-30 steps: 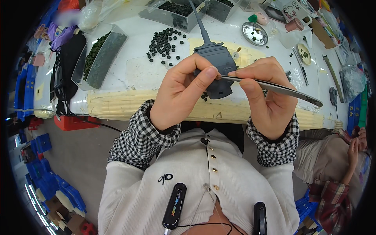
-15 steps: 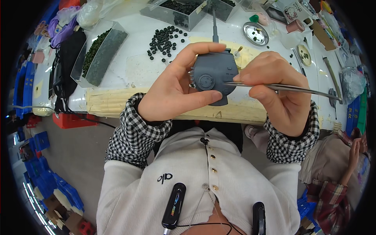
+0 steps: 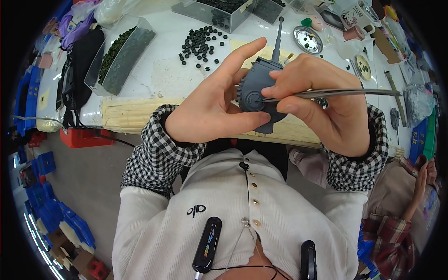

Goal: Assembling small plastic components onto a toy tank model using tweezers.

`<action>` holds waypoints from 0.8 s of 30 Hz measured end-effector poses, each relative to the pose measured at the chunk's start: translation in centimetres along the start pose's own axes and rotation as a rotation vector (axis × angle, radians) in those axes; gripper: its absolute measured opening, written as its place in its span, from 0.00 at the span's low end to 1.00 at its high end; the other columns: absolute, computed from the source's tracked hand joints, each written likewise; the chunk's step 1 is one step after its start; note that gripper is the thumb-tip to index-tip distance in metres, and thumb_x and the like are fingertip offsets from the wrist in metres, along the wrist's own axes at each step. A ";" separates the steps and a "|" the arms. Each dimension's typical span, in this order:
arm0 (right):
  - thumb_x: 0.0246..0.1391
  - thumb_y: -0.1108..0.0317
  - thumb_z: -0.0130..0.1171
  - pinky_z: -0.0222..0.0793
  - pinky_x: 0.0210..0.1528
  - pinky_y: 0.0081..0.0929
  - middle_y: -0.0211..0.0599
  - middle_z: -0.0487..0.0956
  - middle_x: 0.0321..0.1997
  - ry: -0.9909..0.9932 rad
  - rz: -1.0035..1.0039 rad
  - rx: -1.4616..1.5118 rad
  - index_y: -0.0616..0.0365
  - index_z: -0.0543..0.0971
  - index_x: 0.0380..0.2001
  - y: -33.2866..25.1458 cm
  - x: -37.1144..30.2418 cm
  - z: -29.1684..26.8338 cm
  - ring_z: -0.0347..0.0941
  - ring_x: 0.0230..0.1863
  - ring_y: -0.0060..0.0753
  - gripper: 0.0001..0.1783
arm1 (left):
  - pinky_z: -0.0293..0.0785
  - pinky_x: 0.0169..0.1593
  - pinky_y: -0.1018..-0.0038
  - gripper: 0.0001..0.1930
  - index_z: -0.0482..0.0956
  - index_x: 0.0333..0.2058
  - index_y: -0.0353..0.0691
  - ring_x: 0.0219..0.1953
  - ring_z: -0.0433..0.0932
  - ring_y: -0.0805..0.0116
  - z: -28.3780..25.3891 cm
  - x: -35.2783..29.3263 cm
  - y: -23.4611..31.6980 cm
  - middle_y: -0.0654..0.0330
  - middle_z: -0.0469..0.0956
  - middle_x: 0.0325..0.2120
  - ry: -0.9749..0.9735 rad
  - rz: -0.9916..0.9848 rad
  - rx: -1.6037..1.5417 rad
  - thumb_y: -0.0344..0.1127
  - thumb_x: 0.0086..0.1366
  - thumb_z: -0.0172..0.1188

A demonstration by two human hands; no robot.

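A dark grey model tank turret with a long thin barrel is held above the table's near edge, its barrel pointing away and slightly right. My left hand grips its left side and near end, thumb along the near edge and index finger stretched out past it. My right hand is closed on a pair of metal tweezers, whose tips reach the turret's top beside the round hatch. Right-hand fingers also touch the turret. Whether the tips pinch a small part cannot be made out.
Loose small black wheels lie beyond my left hand. A clear bin of dark green parts stands left, another bin at the back. Far right are a round metal dish and a mug. Another person's hand shows at right.
The turret has tilted, its barrel swinging to the right. The tweezer tips have shifted left to the hatch. My left index finger has lifted off the turret and straightened.
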State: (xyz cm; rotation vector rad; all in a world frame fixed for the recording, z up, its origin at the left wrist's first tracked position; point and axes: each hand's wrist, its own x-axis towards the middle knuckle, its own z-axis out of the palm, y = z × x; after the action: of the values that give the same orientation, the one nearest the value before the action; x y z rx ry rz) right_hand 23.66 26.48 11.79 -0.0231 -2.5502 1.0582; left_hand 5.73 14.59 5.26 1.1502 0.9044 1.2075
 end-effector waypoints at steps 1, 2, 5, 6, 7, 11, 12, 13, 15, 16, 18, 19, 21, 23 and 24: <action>0.57 0.66 0.62 0.73 0.54 0.38 0.41 0.82 0.34 -0.002 0.000 -0.004 0.65 0.79 0.34 0.0 0.0 0.0 0.76 0.36 0.34 0.11 | 0.77 0.49 0.72 0.50 0.39 0.71 0.47 0.51 0.73 0.67 0.0 0.0 -0.1 0.50 0.71 0.52 -0.001 0.006 0.001 0.22 0.58 0.62; 0.57 0.66 0.62 0.73 0.54 0.38 0.41 0.82 0.34 -0.004 0.000 -0.008 0.65 0.79 0.34 0.0 0.0 0.0 0.76 0.36 0.34 0.11 | 0.77 0.49 0.72 0.50 0.39 0.71 0.47 0.51 0.73 0.67 0.0 -0.1 -0.1 0.50 0.71 0.52 -0.001 0.003 0.000 0.22 0.58 0.63; 0.57 0.66 0.62 0.73 0.54 0.39 0.41 0.82 0.34 -0.014 0.005 -0.011 0.65 0.79 0.34 -0.2 0.2 0.0 0.76 0.36 0.34 0.11 | 0.78 0.49 0.72 0.50 0.39 0.71 0.47 0.51 0.74 0.66 -0.2 -0.1 -0.1 0.50 0.71 0.52 -0.005 -0.004 -0.007 0.22 0.58 0.63; 0.57 0.66 0.62 0.73 0.54 0.39 0.41 0.82 0.34 -0.019 0.008 -0.010 0.65 0.79 0.35 -0.2 0.3 0.1 0.76 0.36 0.34 0.11 | 0.78 0.50 0.71 0.50 0.39 0.71 0.47 0.51 0.74 0.66 -0.3 -0.2 0.0 0.50 0.71 0.52 -0.007 -0.006 -0.010 0.22 0.58 0.63; 0.57 0.66 0.62 0.73 0.54 0.39 0.41 0.82 0.34 -0.021 0.008 -0.015 0.65 0.79 0.35 -0.2 0.3 0.1 0.76 0.36 0.34 0.11 | 0.78 0.50 0.71 0.50 0.39 0.71 0.47 0.51 0.74 0.66 -0.3 -0.2 0.0 0.50 0.71 0.52 -0.008 -0.009 -0.012 0.22 0.58 0.63; 0.57 0.67 0.61 0.73 0.55 0.39 0.41 0.82 0.34 -0.028 0.007 -0.027 0.65 0.79 0.35 -0.2 0.2 0.1 0.76 0.36 0.34 0.11 | 0.78 0.50 0.70 0.50 0.39 0.71 0.47 0.51 0.74 0.66 -0.3 -0.2 0.0 0.50 0.70 0.52 -0.015 -0.016 -0.045 0.22 0.58 0.63; 0.57 0.67 0.61 0.72 0.56 0.39 0.41 0.82 0.35 -0.029 0.010 -0.027 0.66 0.79 0.35 -0.2 0.2 0.1 0.76 0.36 0.34 0.11 | 0.78 0.51 0.70 0.50 0.39 0.71 0.47 0.51 0.74 0.66 -0.4 -0.2 0.0 0.50 0.70 0.52 -0.018 -0.011 -0.038 0.22 0.58 0.63; 0.58 0.67 0.61 0.72 0.56 0.39 0.41 0.83 0.35 -0.030 0.012 -0.026 0.66 0.79 0.35 -0.2 0.2 0.1 0.76 0.36 0.34 0.11 | 0.78 0.51 0.70 0.50 0.39 0.71 0.47 0.51 0.74 0.66 -0.4 -0.2 -0.1 0.50 0.70 0.52 -0.021 -0.007 -0.032 0.21 0.58 0.63; 0.58 0.67 0.60 0.72 0.57 0.40 0.42 0.82 0.35 -0.026 0.024 -0.021 0.67 0.78 0.36 -0.2 0.2 0.2 0.76 0.36 0.33 0.11 | 0.78 0.50 0.71 0.50 0.39 0.71 0.47 0.52 0.73 0.66 -0.4 -0.3 0.0 0.50 0.70 0.53 -0.017 -0.012 -0.036 0.22 0.58 0.63; 0.58 0.67 0.60 0.71 0.57 0.40 0.42 0.82 0.35 -0.023 0.031 -0.016 0.67 0.78 0.36 -0.2 0.2 0.2 0.76 0.36 0.33 0.11 | 0.78 0.50 0.71 0.50 0.39 0.71 0.47 0.52 0.73 0.66 -0.4 -0.4 0.0 0.50 0.70 0.53 -0.013 -0.014 -0.037 0.22 0.58 0.63; 0.59 0.67 0.58 0.72 0.56 0.41 0.43 0.82 0.35 0.000 0.036 0.002 0.68 0.78 0.36 -0.2 0.1 0.3 0.76 0.36 0.34 0.11 | 0.77 0.50 0.72 0.50 0.39 0.71 0.47 0.53 0.72 0.66 -0.5 -0.6 -0.2 0.50 0.69 0.53 -0.002 0.008 -0.012 0.22 0.58 0.63; 0.60 0.67 0.57 0.72 0.56 0.41 0.43 0.81 0.35 0.021 0.039 0.004 0.68 0.78 0.37 -0.3 0.1 0.2 0.76 0.37 0.34 0.12 | 0.77 0.50 0.72 0.50 0.39 0.71 0.47 0.53 0.72 0.66 -0.6 -0.5 -0.3 0.50 0.69 0.54 -0.006 0.020 -0.003 0.22 0.58 0.63; 0.62 0.67 0.54 0.72 0.55 0.41 0.43 0.80 0.35 0.128 0.039 0.050 0.69 0.77 0.38 -0.4 -0.5 -0.3 0.76 0.37 0.34 0.12 | 0.77 0.50 0.73 0.50 0.38 0.71 0.46 0.54 0.72 0.66 -0.5 -0.4 -0.2 0.50 0.68 0.54 0.006 0.027 -0.016 0.22 0.58 0.62; 0.64 0.68 0.51 0.73 0.54 0.41 0.43 0.79 0.35 0.321 0.052 0.185 0.70 0.75 0.40 -0.5 -1.5 -0.2 0.76 0.38 0.35 0.13 | 0.72 0.54 0.72 0.49 0.40 0.71 0.43 0.55 0.70 0.66 -0.4 -0.4 0.0 0.50 0.67 0.56 0.048 0.012 -0.034 0.21 0.57 0.62; 0.65 0.68 0.51 0.72 0.52 0.36 0.42 0.79 0.35 0.401 0.032 0.168 0.70 0.75 0.40 0.1 -1.9 -0.2 0.75 0.38 0.33 0.12 | 0.68 0.57 0.72 0.49 0.41 0.71 0.41 0.57 0.70 0.66 -0.4 -0.6 0.1 0.50 0.67 0.57 0.075 -0.007 -0.051 0.21 0.56 0.62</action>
State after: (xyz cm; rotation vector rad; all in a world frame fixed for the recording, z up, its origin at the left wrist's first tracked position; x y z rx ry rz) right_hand 25.46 26.37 11.21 -0.2107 -2.1047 1.1459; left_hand 5.23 14.05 5.20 1.0662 0.9282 1.2680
